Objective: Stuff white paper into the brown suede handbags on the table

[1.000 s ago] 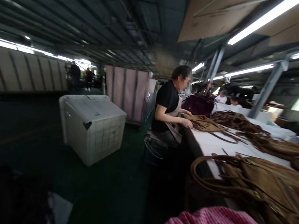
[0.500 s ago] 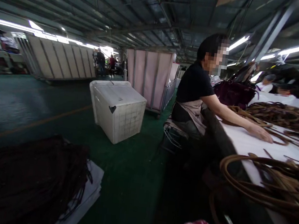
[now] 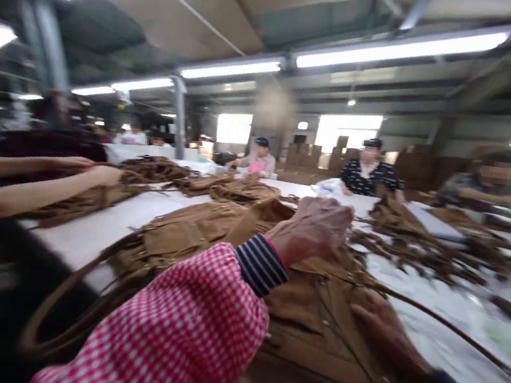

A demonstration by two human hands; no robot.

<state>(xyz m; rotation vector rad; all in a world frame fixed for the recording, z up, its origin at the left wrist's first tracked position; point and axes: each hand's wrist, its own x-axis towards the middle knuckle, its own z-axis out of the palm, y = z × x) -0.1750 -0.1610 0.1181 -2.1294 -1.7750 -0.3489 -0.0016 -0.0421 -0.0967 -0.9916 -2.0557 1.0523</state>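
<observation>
A brown fabric bag (image 3: 311,347) with zips, small metal fittings and long straps lies before me on the white-covered table. Over its upper part, my left hand (image 3: 314,226) is closed, with its fingers curled and seemingly gripping the bag's top edge; the fingertips are partly hidden. My right hand (image 3: 381,328) rests on the bag's right side with its fingers extended, slightly blurred. More brown bags (image 3: 190,227) lie just beyond my left forearm. One brown strap (image 3: 47,315) loops down past the table's left edge.
A co-worker's forearms (image 3: 42,181) reach in from the left over brown pieces. Piles of brown bags and straps (image 3: 417,242) lie further back on the table (image 3: 75,238). Several people sit across it, with cardboard boxes (image 3: 304,154) behind. Clear plastic (image 3: 490,332) lies at right.
My view has swung right, from the floor, white bin and seated co-worker to the table. Both my hands now show on the brown bag; neither was visible before.
</observation>
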